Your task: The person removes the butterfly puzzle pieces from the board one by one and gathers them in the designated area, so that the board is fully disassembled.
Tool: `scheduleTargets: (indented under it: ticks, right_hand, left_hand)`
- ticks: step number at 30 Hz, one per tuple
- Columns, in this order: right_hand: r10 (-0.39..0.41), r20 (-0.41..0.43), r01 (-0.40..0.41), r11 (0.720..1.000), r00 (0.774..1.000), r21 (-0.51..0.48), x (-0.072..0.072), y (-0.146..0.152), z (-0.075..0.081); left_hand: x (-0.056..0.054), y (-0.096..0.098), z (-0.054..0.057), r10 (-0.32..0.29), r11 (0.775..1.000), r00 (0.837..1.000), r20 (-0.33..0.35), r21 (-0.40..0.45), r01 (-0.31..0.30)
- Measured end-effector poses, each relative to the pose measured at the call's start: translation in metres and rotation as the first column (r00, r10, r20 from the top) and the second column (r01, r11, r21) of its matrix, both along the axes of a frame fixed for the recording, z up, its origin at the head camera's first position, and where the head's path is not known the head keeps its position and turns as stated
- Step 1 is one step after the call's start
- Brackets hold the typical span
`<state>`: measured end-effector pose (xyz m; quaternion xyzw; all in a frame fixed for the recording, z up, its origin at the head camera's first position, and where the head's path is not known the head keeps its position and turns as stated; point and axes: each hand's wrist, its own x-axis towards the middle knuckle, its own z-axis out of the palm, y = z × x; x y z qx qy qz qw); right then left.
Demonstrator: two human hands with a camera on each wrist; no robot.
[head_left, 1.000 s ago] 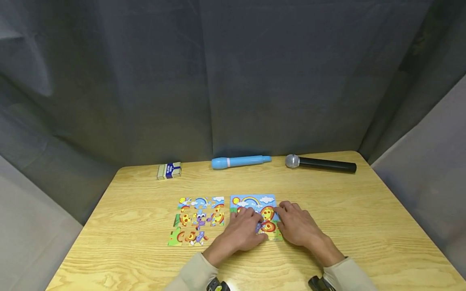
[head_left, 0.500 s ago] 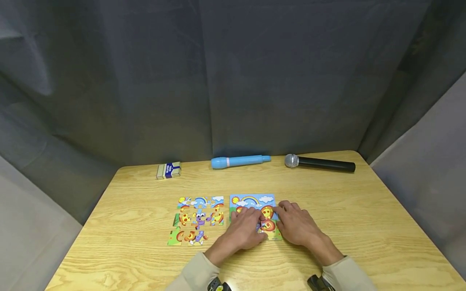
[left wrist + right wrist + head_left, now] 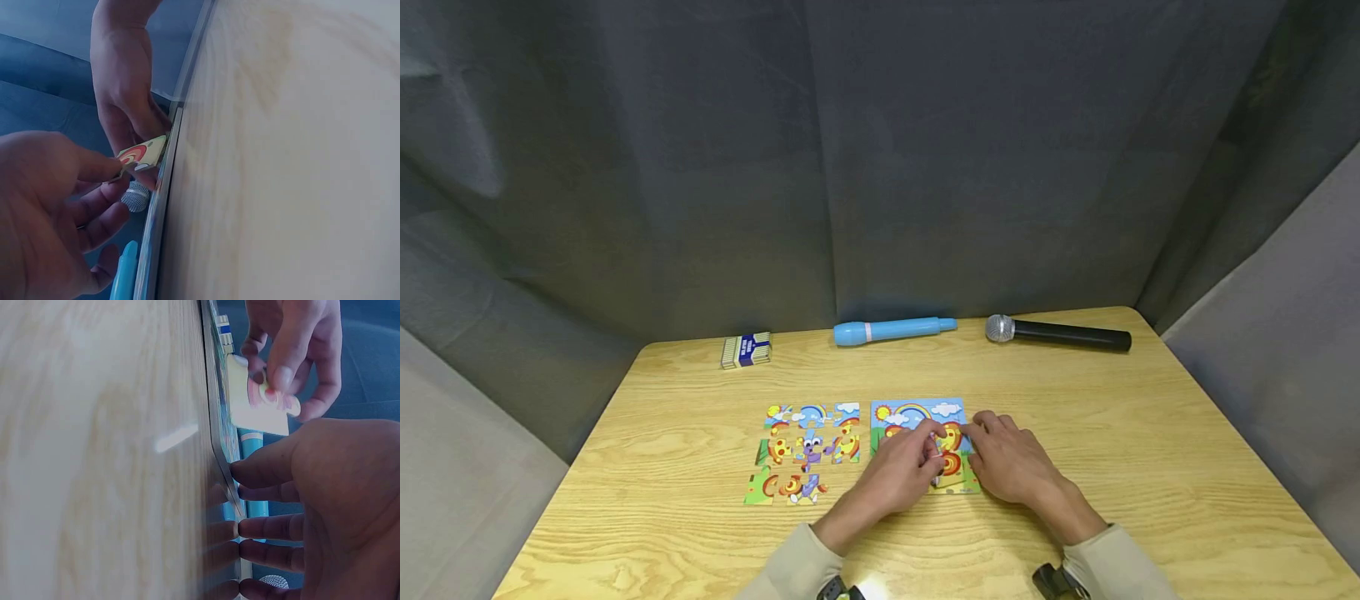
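My left hand [image 3: 895, 473] is over the picture board [image 3: 946, 411], pinching a jigsaw piece [image 3: 244, 406] between thumb and fingers. In the left wrist view this jigsaw piece [image 3: 150, 154], printed with red and yellow rings, tilts up from the board's surface. My right hand [image 3: 1011, 462] rests at the board's right edge, its fingertips touching the edge and the tabletop. The board shows a sun, a rainbow and clouds; my left hand hides part of its middle. Several separate jigsaw pieces [image 3: 810, 451] lie in loose rows left of the board.
Along the back of the wooden table [image 3: 662, 450] lie a striped box with a blue band [image 3: 747, 350], a light blue microphone-shaped stick [image 3: 895, 331] and a black microphone [image 3: 1060, 332]. Dark curtains [image 3: 880, 167] hang behind the table.
My left hand has gone from lying over the board to pinching a jigsaw piece, which now tilts up. The right hand stays at the board's edge.
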<state>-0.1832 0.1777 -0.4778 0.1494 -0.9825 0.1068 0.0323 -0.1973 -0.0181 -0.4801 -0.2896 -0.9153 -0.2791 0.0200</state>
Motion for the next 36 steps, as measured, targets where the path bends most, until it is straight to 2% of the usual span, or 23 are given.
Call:
scheduleTargets:
  ticks: [9, 18, 25, 28, 36]
  right_hand:
    - [0.0, 0.001, 0.0, 1.0, 1.0, -0.02, 0.0, -0.001, -0.001]
    - [-0.014, 0.016, 0.014, 1.0, 1.0, -0.021, 0.002, -0.001, 0.001]
    - [-0.005, 0.011, 0.005, 1.0, 1.0, -0.026, 0.001, -0.001, 0.0]
    - [-0.008, 0.011, 0.009, 1.0, 1.0, -0.024, 0.0, -0.001, -0.001]
    - [-0.008, 0.01, 0.008, 1.0, 1.0, -0.025, -0.001, -0.002, -0.002]
  left_hand:
    - [0.004, -0.026, 0.002, 0.028, 1.0, 0.999, 0.042, 0.012, -0.028]
    - [0.007, -0.067, 0.002, 0.089, 0.996, 0.991, 0.105, -0.006, -0.089]
    - [0.006, -0.103, 0.002, 0.128, 0.992, 0.986, 0.102, -0.029, -0.126]
    - [0.006, -0.115, 0.003, 0.145, 0.989, 0.98, 0.138, -0.047, -0.14]
    - [0.004, -0.127, 0.003, 0.141, 0.988, 0.976, 0.165, -0.084, -0.128]
